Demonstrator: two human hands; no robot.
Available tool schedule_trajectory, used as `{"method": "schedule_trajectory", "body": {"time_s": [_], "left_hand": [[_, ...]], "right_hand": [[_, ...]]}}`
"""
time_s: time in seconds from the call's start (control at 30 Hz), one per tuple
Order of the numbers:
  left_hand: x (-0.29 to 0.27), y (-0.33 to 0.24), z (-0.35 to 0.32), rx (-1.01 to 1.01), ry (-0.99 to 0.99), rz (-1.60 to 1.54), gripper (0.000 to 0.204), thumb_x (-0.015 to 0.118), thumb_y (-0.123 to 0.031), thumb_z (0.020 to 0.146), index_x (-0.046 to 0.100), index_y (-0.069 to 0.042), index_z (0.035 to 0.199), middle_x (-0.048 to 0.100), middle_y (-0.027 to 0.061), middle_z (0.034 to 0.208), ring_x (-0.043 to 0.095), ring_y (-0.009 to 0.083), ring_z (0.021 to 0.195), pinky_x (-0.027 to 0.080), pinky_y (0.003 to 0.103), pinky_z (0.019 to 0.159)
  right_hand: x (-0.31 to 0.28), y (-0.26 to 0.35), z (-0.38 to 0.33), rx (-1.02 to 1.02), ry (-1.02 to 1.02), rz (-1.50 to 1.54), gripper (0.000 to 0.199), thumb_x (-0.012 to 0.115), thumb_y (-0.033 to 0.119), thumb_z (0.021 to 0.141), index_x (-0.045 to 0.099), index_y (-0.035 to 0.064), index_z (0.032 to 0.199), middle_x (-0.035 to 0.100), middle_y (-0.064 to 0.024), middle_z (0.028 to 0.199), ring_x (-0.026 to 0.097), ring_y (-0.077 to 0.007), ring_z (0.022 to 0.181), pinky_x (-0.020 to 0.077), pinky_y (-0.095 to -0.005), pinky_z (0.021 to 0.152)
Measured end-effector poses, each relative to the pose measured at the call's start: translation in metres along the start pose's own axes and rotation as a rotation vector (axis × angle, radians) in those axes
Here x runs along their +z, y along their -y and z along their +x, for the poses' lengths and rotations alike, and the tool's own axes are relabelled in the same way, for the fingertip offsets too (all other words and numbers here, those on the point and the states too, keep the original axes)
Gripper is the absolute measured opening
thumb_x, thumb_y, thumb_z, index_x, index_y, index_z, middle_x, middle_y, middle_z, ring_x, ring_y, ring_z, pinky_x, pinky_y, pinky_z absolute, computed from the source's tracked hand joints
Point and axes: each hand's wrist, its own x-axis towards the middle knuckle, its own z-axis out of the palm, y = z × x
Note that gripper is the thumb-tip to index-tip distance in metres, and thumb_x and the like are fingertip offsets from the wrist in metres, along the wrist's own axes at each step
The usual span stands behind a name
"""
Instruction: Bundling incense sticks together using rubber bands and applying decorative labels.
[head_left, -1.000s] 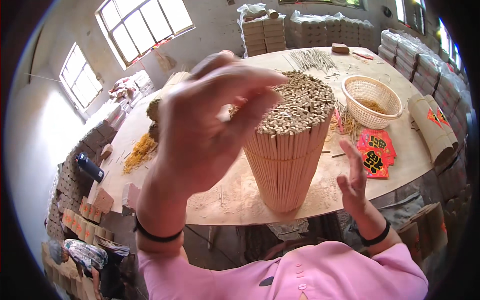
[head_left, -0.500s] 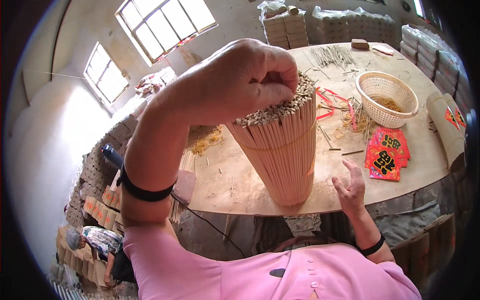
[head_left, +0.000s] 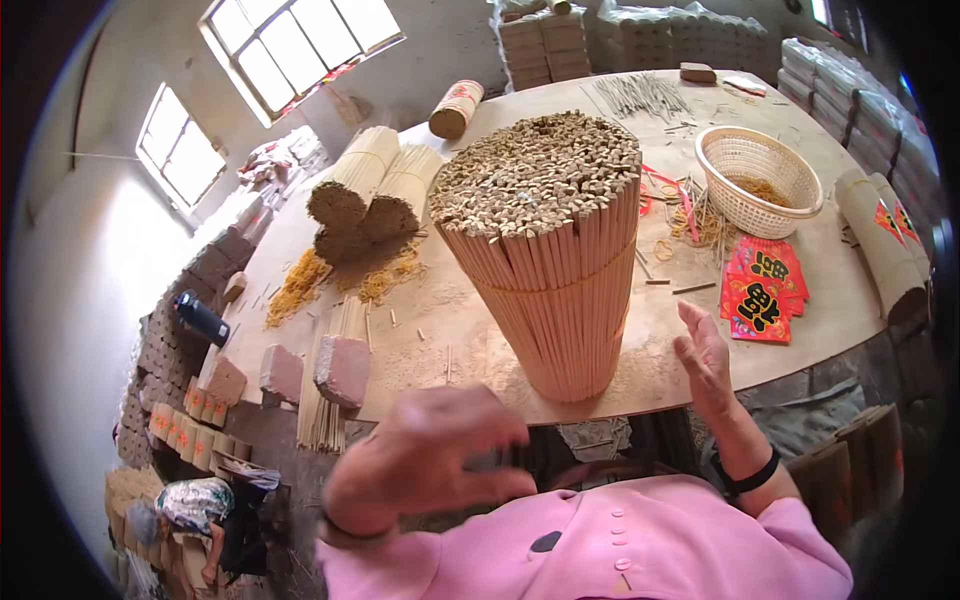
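**Big stick bundle on a round table in a bright workshop**

The room is whitewashed, with two barred windows [head_left: 290,45] up left pouring in light. Along the back wall sit stacks of wrapped packs [head_left: 640,35], more run down the right side, and rows of small boxes [head_left: 175,340] are piled on the floor at left.

Most of the view is a round, pale wood table [head_left: 440,310], dusty with shavings and loose sticks. Standing upright near its front edge is the bundle [head_left: 555,250], a fat cylinder of thin pale sticks tied round the middle, flaring a bit at the top. Behind it to the left, three more bundles [head_left: 365,195] lie on their sides with yellow fluff around them. A paper-wrapped roll [head_left: 455,108] lies further back.

To the right there's a white woven basket [head_left: 758,165], then red paper sheets [head_left: 760,285] with black and gold marks near the table edge, and long rolls [head_left: 880,235] at the far right rim. Two pinkish blocks [head_left: 315,370] rest on a flat sheaf of sticks at the front left edge.

The left hand [head_left: 435,460] is low, below the table edge, fingers curled loosely, gripping nothing I can see. The right hand [head_left: 705,360] is open and empty, just right of the bundle's base, not touching it.
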Motion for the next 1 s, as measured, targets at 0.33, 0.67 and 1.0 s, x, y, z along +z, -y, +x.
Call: {"method": "schedule_trajectory", "body": {"time_s": [0.33,0.67,1.0], "left_hand": [[0.137,0.087,0.109,0.011,-1.118,-0.328,0.131,0.088,-0.055,0.061,0.011,-0.002,0.154,0.031,0.0212,0.151,0.036,0.0352,0.137,0.030,0.051,0.113],[0.099,-0.018,0.203,0.338,-0.316,-1.727,0.066,0.040,-0.056,0.100,0.035,-0.012,0.149,0.046,0.0096,0.144,0.049,0.0272,0.128,0.043,0.045,0.107],[0.237,-0.162,0.452,0.127,0.281,-1.906,0.075,0.063,-0.058,0.086,0.049,-0.005,0.136,0.062,0.0144,0.124,0.062,0.0294,0.112,0.050,0.044,0.100]], "right_hand": [[0.080,0.097,0.059,0.133,0.360,0.572,0.064,0.049,0.053,0.097,0.051,-0.0020,0.130,0.058,-0.0152,0.122,0.056,-0.0233,0.114,0.0436,-0.0380,0.101],[-0.113,0.102,-0.031,-0.198,-0.473,0.482,0.045,0.038,0.037,0.105,0.054,0.0013,0.128,0.060,-0.0144,0.128,0.054,-0.0240,0.121,0.0368,-0.0383,0.108],[-0.172,-0.098,-0.238,0.546,-0.993,0.923,0.029,0.062,0.034,0.092,0.063,0.0084,0.105,0.068,-0.0081,0.099,0.065,-0.0233,0.092,0.0509,-0.0374,0.081]]}}
